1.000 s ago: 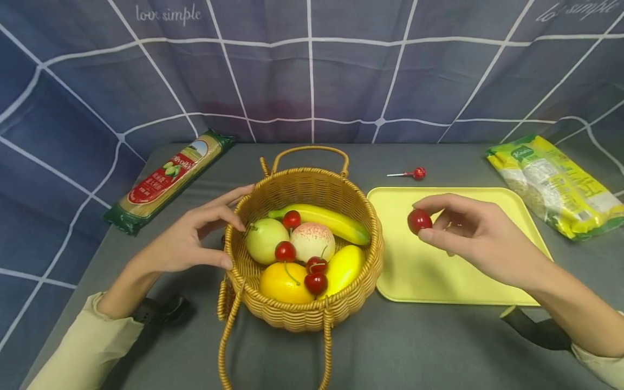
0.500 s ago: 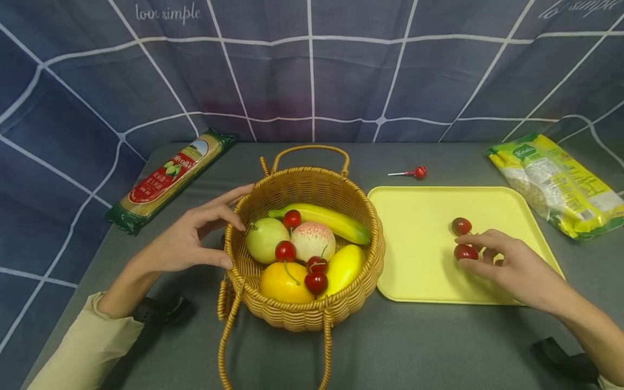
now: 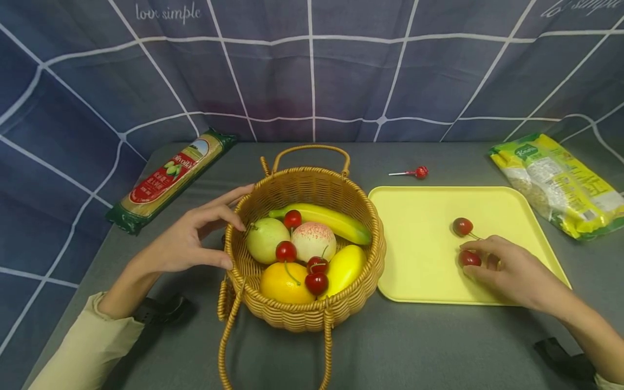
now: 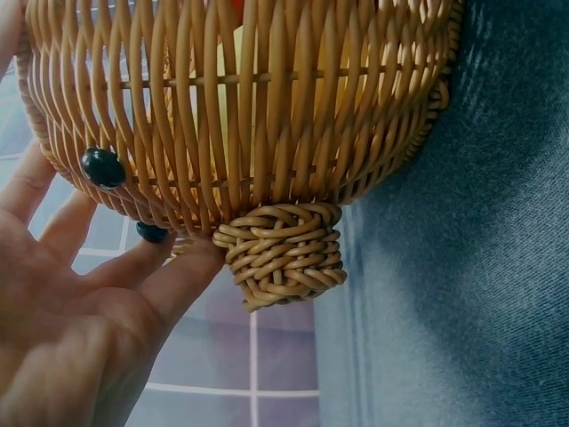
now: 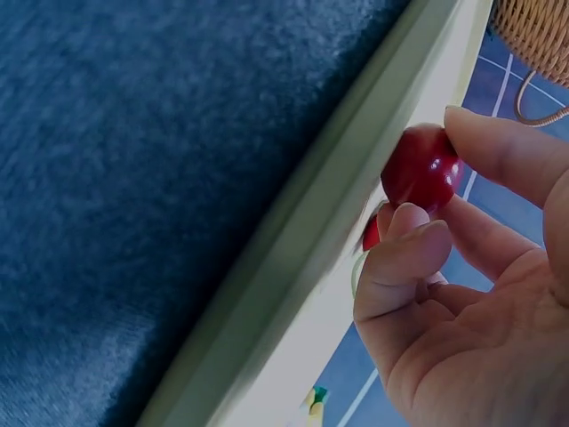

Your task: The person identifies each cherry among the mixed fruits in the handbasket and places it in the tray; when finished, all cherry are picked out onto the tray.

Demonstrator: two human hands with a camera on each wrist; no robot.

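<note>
**Resting left, pinching right**

At middle left, resting the spread fingers of the left hand [image 3: 182, 238] on a round brown wicker basket [image 3: 297, 319], probably to steady it. At middle right, pinching a shiny round red cherry [image 3: 470, 259] with the right hand [image 3: 512, 271], probably by fingertips because so small, over a rectangular yellow plastic tray [image 3: 414, 260]. Working on a grey surface [image 3: 419, 346], before blue white-gridded cloth [image 3: 348, 76] in the upper frame.

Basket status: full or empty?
The basket is partly full: the head view shows a banana, a peach, four cherries and other fruit inside, with bare inner wall showing behind.
</note>
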